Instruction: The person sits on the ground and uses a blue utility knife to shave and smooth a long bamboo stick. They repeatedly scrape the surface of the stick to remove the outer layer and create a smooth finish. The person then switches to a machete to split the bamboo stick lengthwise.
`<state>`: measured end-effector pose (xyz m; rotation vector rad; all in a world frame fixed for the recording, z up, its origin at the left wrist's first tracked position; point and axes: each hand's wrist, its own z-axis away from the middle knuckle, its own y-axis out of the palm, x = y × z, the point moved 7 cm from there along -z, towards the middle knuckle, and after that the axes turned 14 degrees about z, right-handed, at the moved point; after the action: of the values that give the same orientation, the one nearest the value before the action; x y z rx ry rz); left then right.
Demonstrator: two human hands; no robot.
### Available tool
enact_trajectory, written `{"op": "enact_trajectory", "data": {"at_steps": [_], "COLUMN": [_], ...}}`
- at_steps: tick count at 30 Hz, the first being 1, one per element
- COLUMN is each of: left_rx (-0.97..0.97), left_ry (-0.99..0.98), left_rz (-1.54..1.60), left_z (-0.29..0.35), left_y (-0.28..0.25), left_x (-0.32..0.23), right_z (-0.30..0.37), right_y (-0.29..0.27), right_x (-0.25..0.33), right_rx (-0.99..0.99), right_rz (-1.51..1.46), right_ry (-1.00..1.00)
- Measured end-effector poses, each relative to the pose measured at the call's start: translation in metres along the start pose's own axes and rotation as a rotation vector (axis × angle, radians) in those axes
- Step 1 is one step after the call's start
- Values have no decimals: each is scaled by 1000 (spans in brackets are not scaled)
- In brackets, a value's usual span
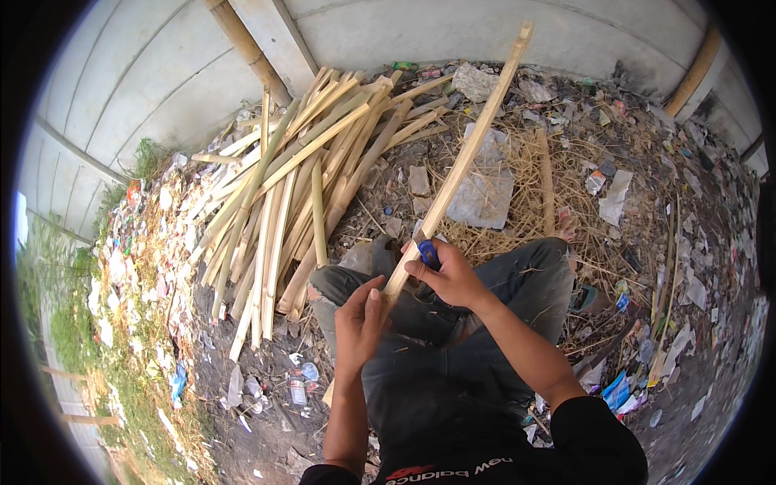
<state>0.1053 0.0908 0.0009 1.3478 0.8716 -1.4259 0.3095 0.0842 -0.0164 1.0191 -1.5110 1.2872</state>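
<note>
A long pale bamboo strip slants from my lap up toward the wall, its far end raised above the ground. My left hand is closed around the strip's lower end, thumb along its side. Higher up, my right hand grips a blue-handled knife against the strip. Most of the blade is hidden by the strip and my fingers.
A heap of split bamboo strips lies ahead to the left, near a concrete panel wall. Dry straw, a pale flat slab and scattered litter cover the ground. My crossed legs lie beneath my hands.
</note>
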Motion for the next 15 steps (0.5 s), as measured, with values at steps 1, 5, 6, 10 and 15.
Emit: {"op": "enact_trajectory", "data": {"at_steps": [1,5,6,10,15], "left_rx": [7,62,81,1,-31], "left_ry": [90,474,579,640,688], "left_rz": [-110,-460,-526,-547,-574], "left_z": [-1,2,5,7,7], "left_y": [-1,8,13,8,6], "left_x": [-4,-30,-37,-31,-33], "right_z": [1,3,4,3,4], "right_y": [0,-2,-2,-3,-3], "right_x": [-1,-4,-1,9,12], "right_rx": [-16,-47,-48,-67,-165], "right_rz": [10,19,25,43,155], "right_ry": [-3,17,25,13,-48]}}
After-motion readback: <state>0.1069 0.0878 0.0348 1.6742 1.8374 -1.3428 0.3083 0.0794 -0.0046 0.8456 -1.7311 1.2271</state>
